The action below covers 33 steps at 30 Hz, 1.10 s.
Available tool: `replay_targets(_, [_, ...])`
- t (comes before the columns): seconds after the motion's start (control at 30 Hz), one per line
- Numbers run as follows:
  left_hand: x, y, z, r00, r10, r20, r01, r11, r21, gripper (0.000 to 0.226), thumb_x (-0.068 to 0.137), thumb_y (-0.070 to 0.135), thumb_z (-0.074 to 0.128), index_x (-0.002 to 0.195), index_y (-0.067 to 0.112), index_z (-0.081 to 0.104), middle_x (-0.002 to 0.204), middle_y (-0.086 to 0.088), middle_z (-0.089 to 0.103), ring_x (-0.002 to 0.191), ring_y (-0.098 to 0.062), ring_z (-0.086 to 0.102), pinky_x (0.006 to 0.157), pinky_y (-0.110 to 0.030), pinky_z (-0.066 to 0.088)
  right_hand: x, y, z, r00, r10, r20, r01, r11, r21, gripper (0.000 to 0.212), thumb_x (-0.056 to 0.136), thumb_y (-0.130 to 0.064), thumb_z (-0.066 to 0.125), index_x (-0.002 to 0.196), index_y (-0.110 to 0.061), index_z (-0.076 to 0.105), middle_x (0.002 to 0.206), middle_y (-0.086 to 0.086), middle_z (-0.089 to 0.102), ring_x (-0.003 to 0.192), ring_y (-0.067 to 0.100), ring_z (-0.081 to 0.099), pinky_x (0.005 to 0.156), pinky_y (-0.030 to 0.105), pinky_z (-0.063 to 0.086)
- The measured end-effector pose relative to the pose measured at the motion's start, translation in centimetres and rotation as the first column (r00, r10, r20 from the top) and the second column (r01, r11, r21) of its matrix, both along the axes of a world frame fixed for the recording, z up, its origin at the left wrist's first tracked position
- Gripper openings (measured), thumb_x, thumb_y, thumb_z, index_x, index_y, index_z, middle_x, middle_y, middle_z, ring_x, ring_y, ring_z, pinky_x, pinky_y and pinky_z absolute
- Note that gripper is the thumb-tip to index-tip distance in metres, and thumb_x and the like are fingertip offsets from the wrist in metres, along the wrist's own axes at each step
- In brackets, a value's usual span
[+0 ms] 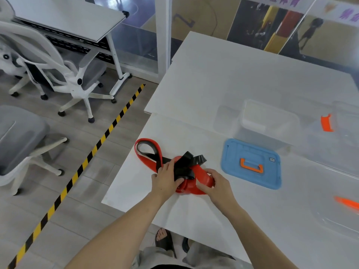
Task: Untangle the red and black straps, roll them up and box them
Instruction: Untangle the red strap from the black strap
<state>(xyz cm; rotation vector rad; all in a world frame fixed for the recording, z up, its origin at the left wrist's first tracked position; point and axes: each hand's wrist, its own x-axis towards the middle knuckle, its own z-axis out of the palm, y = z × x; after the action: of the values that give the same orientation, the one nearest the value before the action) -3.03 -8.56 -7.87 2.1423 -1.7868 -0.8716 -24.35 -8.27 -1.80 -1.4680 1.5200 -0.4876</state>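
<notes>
A red strap [202, 176] and a black strap [187, 164] lie knotted together near the left edge of the white table [213, 78]. A red loop with a black loop inside it trails off to the left. My left hand [167, 179] grips the black strap at the knot. My right hand [215, 184] pinches the red strap on the knot's right side. A clear plastic box [268, 123] stands open behind the knot, to the right. Its blue lid [251, 164] with an orange handle lies flat in front of it.
Another clear box with orange clips [327, 123] stands at the far right, and a clear lid with an orange clip [347, 203] lies at the right edge. Grey office chairs [64, 74] and a desk stand on the floor to the left, past a yellow-black floor stripe.
</notes>
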Motion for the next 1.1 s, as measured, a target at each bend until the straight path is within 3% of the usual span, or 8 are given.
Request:
replay_targets(0.23, [1.2, -1.8, 1.1, 0.979, 0.013, 0.202, 0.013, 0.992, -0.129, 0.027, 0.100, 0.019, 0.049, 0.120, 0.029, 0.065, 0.099, 0.004, 0.068, 0.092, -0.021, 0.068, 0.078, -0.041, 0.053, -1.9, -0.1, 0.9, 0.987, -0.157, 0.037, 0.160, 0.981, -0.112, 0.031, 0.091, -0.025, 0.080, 0.119, -0.031, 0.070, 0.107, -0.016, 0.072, 0.098, -0.005, 0.064, 0.081, 0.015, 0.050])
replay_targets(0.43, [3.4, -2.7, 1.9, 0.922, 0.361, -0.138, -0.372, 0.926, -0.062, 0.024, 0.104, 0.016, 0.044, 0.103, 0.011, 0.067, 0.100, -0.010, 0.072, 0.088, -0.033, 0.067, 0.074, -0.041, 0.052, -3.3, -0.1, 1.3, 0.976, -0.210, 0.055, 0.216, 0.965, -0.151, 0.020, 0.090, -0.022, 0.080, 0.108, -0.030, 0.075, 0.092, -0.013, 0.075, 0.086, 0.006, 0.066, 0.079, 0.023, 0.054])
replay_targets(0.6, [4.9, -1.9, 1.3, 0.937, 0.305, -0.172, -0.292, 0.952, 0.096, 0.035, 0.093, 0.010, 0.052, 0.122, 0.028, 0.061, 0.114, 0.000, 0.071, 0.104, -0.026, 0.066, 0.091, -0.041, 0.054, -3.6, 0.2, 0.1, 0.989, -0.066, -0.132, 0.064, 0.998, -0.015, 0.015, 0.085, -0.025, 0.075, 0.093, -0.033, 0.065, 0.090, -0.009, 0.070, 0.084, 0.014, 0.067, 0.077, 0.033, 0.058])
replay_targets(0.77, [4.6, -0.1, -0.1, 0.996, -0.013, -0.086, 0.030, 0.978, 0.206, 0.071, 0.087, 0.017, 0.045, 0.139, 0.064, 0.038, 0.126, 0.003, 0.056, 0.117, -0.026, 0.055, 0.106, -0.048, 0.048, -2.0, 0.1, -1.4, 0.968, 0.083, -0.236, -0.053, 0.990, 0.134, 0.037, 0.087, -0.049, 0.066, 0.118, -0.044, 0.048, 0.092, -0.004, 0.071, 0.084, 0.018, 0.070, 0.072, 0.035, 0.055])
replay_targets(0.83, [4.6, 0.9, -1.2, 0.995, -0.046, -0.087, 0.065, 0.971, 0.228, 0.063, 0.092, 0.028, 0.044, 0.146, 0.059, 0.036, 0.141, -0.001, 0.050, 0.129, -0.031, 0.051, 0.112, -0.049, 0.044, -1.7, -0.2, -2.4, 0.940, 0.101, -0.326, -0.057, 0.988, 0.143, 0.043, 0.085, -0.063, 0.060, 0.123, -0.045, 0.049, 0.096, -0.004, 0.072, 0.090, 0.021, 0.070, 0.076, 0.036, 0.054])
replay_targets(0.93, [4.2, 2.5, 0.0, 0.997, -0.017, -0.081, 0.037, 0.967, 0.253, 0.050, 0.099, 0.054, 0.036, 0.149, 0.059, 0.033, 0.162, -0.006, 0.031, 0.148, -0.038, 0.031, 0.124, -0.052, 0.031, -1.5, -0.8, -3.1, 0.883, 0.114, -0.456, -0.095, 0.993, 0.065, 0.025, 0.095, -0.047, 0.057, 0.117, -0.036, 0.064, 0.098, -0.005, 0.066, 0.099, 0.023, 0.068, 0.083, 0.039, 0.057])
replay_targets(1.0, [3.9, 3.1, 0.5, 0.999, -0.015, -0.038, 0.025, 0.963, 0.269, 0.058, 0.105, 0.032, 0.045, 0.159, 0.042, 0.029, 0.166, -0.011, 0.021, 0.152, -0.039, 0.019, 0.124, -0.049, 0.026, -1.1, -1.0, -3.4, 0.866, 0.111, -0.488, -0.137, 0.990, -0.018, 0.017, 0.098, -0.034, 0.057, 0.108, -0.029, 0.071, 0.100, -0.002, 0.060, 0.102, 0.024, 0.066, 0.083, 0.039, 0.056])
replay_targets(1.1, [4.5, 3.7, 0.4, 0.992, 0.086, -0.087, -0.065, 0.973, 0.222, 0.068, 0.097, 0.007, 0.052, 0.159, 0.026, 0.032, 0.147, -0.015, 0.044, 0.137, -0.036, 0.042, 0.111, -0.037, 0.040, 0.1, -1.6, -3.3, 0.893, 0.123, -0.433, -0.175, 0.981, -0.082, 0.021, 0.093, -0.035, 0.066, 0.112, -0.027, 0.068, 0.111, -0.002, 0.061, 0.110, 0.023, 0.062, 0.086, 0.037, 0.054])
